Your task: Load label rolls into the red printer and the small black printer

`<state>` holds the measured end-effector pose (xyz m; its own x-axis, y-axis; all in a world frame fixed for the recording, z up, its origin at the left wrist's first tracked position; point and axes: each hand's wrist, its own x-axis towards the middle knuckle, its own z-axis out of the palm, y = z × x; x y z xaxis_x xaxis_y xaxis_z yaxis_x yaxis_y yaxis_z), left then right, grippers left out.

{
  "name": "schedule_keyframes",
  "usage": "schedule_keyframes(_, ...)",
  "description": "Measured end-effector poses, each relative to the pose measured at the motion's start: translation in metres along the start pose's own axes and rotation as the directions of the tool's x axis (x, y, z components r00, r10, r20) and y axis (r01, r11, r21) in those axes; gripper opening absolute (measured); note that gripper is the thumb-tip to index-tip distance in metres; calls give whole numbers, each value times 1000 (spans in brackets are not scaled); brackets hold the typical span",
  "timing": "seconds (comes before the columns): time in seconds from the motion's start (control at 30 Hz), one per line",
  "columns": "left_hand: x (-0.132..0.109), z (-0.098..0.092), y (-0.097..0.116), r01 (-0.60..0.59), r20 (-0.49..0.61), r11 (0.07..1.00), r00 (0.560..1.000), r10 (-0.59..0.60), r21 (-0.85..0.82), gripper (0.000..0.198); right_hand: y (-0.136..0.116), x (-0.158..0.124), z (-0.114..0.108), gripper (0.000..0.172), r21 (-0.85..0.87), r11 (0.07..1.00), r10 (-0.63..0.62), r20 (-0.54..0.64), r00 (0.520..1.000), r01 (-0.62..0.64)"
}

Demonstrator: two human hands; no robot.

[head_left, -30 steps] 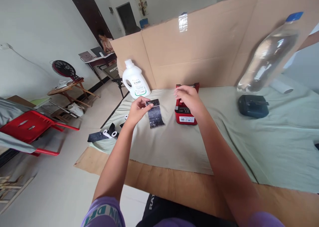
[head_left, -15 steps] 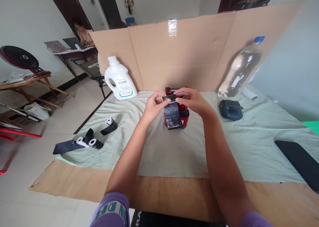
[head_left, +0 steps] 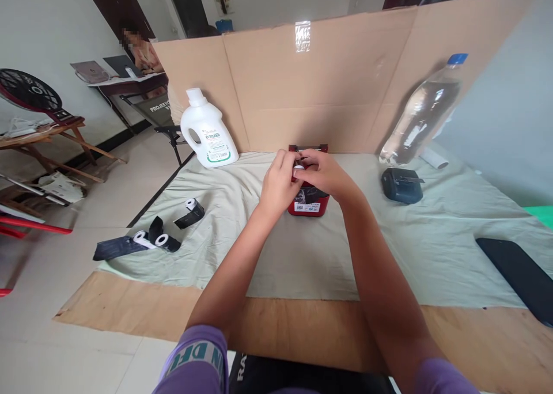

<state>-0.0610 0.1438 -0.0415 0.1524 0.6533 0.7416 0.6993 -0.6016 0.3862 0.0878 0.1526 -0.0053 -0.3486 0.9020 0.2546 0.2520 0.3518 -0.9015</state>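
A red label printer (head_left: 310, 209) with its lid raised stands in the middle of the cloth, a white label on its front. Over its opening, my left hand (head_left: 276, 184) and my right hand (head_left: 327, 178) both have their fingers closed around a small paper roll (head_left: 298, 169). One white end of the roll shows between the fingers; the rest is mostly hidden. Dark paper (head_left: 306, 196) from it lies low by the printer's front edge, under my hands.
Several black paper rolls (head_left: 167, 242) lie at left. A white detergent bottle (head_left: 209, 132) and a water bottle (head_left: 425, 112) stand before the cardboard screen (head_left: 268, 77). At right are a black device (head_left: 401, 185) and a phone (head_left: 516, 273). A person (head_left: 144, 54) sits behind.
Both hands have turned the roll, so its white end now shows. The dark strip that hung over the printer's front has drawn up, uncovering the label. The head view has tilted slightly.
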Motion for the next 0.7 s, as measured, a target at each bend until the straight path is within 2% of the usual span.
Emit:
schedule_keyframes(0.17,-2,1,2,-18,31,999,999,16,52,33,-1,-1,2,20,103,995,2,20,1000,-4)
schedule_keyframes(0.27,-1,2,6,-8,48,998,999,5,64,42,1,2,3,31,158,987,49,-50,998,-40)
schedule_keyframes(0.33,0,2,7,44,31,999,998,-45,32,56,3,5,1,40,193,979,91,-126,988,-65)
schedule_keyframes(0.4,-1,0,7,125,48,991,991,-123,-43,71,8,9,-4,43,198,977,119,-208,971,-78)
schedule_keyframes(0.47,-7,-1,7,195,106,972,978,-181,-134,79,15,13,-12,39,159,985,107,-267,958,-66)
schedule_keyframes(0.53,-19,0,9,235,135,948,968,-209,-213,76,24,18,-21,35,80,996,61,-280,958,-40)
schedule_keyframes(0.63,-46,14,15,300,151,895,953,-263,-331,61,40,25,-29,29,-94,995,22,-224,974,-44)
schedule_keyframes(0.7,-65,30,18,383,206,823,923,-324,-420,49,51,30,-30,29,-226,972,28,-156,987,-63)
